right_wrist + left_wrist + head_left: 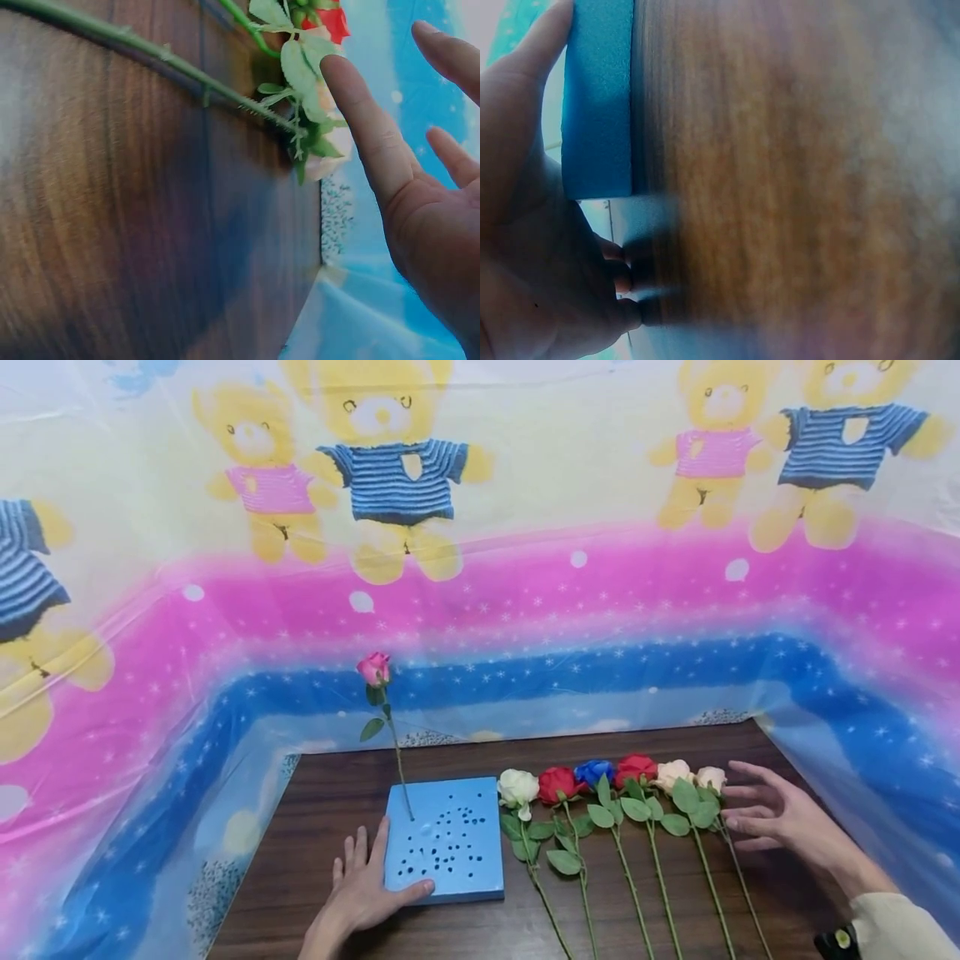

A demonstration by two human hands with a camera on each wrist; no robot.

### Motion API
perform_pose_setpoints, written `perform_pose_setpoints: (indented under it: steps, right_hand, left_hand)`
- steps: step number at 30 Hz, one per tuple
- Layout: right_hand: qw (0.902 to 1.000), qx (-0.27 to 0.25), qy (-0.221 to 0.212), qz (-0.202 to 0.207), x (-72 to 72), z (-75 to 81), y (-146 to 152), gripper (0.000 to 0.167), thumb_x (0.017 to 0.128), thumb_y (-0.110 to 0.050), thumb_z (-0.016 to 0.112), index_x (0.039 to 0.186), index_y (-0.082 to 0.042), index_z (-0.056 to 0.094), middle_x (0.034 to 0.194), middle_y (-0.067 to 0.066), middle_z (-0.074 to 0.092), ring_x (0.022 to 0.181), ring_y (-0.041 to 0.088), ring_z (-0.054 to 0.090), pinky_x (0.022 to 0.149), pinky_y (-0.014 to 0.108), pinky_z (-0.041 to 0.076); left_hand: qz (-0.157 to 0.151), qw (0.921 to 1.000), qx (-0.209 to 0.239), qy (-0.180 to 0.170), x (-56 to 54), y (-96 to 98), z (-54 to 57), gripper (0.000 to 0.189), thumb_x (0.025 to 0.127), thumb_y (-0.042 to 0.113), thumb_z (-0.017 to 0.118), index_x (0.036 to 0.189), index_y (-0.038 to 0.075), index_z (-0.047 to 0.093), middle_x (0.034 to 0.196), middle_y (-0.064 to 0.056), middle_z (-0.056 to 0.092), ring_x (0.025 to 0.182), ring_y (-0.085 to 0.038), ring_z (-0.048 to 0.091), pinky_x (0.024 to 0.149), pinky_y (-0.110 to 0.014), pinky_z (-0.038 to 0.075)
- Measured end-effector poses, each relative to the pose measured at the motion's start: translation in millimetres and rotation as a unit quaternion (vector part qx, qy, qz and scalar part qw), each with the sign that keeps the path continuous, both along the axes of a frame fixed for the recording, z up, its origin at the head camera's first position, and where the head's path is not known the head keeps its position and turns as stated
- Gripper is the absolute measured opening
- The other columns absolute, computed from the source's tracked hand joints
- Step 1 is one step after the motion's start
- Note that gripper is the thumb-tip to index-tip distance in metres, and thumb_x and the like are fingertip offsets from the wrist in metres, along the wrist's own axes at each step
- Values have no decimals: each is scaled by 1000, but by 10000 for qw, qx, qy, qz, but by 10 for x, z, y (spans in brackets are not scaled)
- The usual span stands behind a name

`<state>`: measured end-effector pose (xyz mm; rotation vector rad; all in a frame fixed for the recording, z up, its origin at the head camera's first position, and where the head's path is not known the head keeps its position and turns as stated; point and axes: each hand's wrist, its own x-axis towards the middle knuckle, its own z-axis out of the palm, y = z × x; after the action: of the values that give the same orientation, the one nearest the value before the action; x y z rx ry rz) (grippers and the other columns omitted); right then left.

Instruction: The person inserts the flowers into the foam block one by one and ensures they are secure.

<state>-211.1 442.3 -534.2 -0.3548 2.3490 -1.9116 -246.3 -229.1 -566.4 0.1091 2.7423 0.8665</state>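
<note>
A blue foam block point(442, 793) pierced with many small holes lies on the table. One pink rose point(373, 669) stands upright in it near its back left. My left hand point(360, 885) rests at the block's left side, thumb over the front edge, fingers stretched; the left wrist view shows the block's blue side point(598, 112) beside the palm. My right hand point(787, 818), fingers spread and nothing held, is beside the rightmost cream rose point(711, 777), its fingertips close to the bloom and leaves. In the right wrist view, that rose's green stem point(165, 60) runs across the table.
Right of the block, a row of roses lies with stems toward me: white point(517, 787), red point(557, 783), blue point(595, 771), another red point(636, 768) and another cream point(673, 774). Behind the dark wooden table point(330, 785) hangs a bear-print cloth point(525, 593).
</note>
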Motion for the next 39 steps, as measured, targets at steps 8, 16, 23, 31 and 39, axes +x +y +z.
perform_pose_setpoints:
  steps: [8, 16, 23, 31, 39]
  right_hand:
    - [9991, 105, -316, -246, 63, -121, 42, 90, 102, 3, 76, 175, -3, 22, 150, 11, 68, 119, 38, 77, 87, 64, 65]
    - [9970, 169, -597, -473, 82, -280, 110, 87, 104, -3, 76, 174, 0, 23, 155, 28, 61, 117, 33, 78, 87, 62, 66]
    - [9933, 179, -1034, -491, 121, -426, 147, 88, 107, -10, 76, 175, -3, 22, 153, 21, 62, 116, 30, 78, 88, 61, 67]
    - [9918, 98, -983, -811, 158, -486, 79, 88, 103, -4, 79, 173, -3, 26, 158, 43, 36, 109, 27, 78, 83, 59, 68]
    - [9845, 327, -1389, -1016, 182, -529, 47, 92, 99, -9, 86, 168, -2, 25, 131, 31, 52, 99, 36, 79, 78, 61, 68]
  left_hand:
    - [-46, 10000, -35, 76, -7, 4, -8, 137, 89, 77, 80, 181, 12, 2, 178, -42, -7, 163, -64, -14, 125, -85, -6]
    - [-59, 9999, -48, 91, -3, 6, 8, 137, 89, 78, 79, 181, 12, 1, 178, -41, -8, 164, -63, -15, 125, -85, -7]
    - [-70, 9999, -66, 80, 2, -1, -6, 137, 89, 78, 79, 181, 13, 1, 178, -41, -8, 164, -63, -14, 125, -85, -6]
    - [-61, 9999, -80, 64, 6, -4, -10, 138, 89, 78, 79, 181, 12, 1, 178, -40, -9, 164, -63, -15, 125, -84, -7]
    - [-66, 9999, -80, 39, 21, 1, 12, 138, 89, 78, 80, 181, 12, 1, 179, -39, -10, 164, -62, -16, 125, -84, -8]
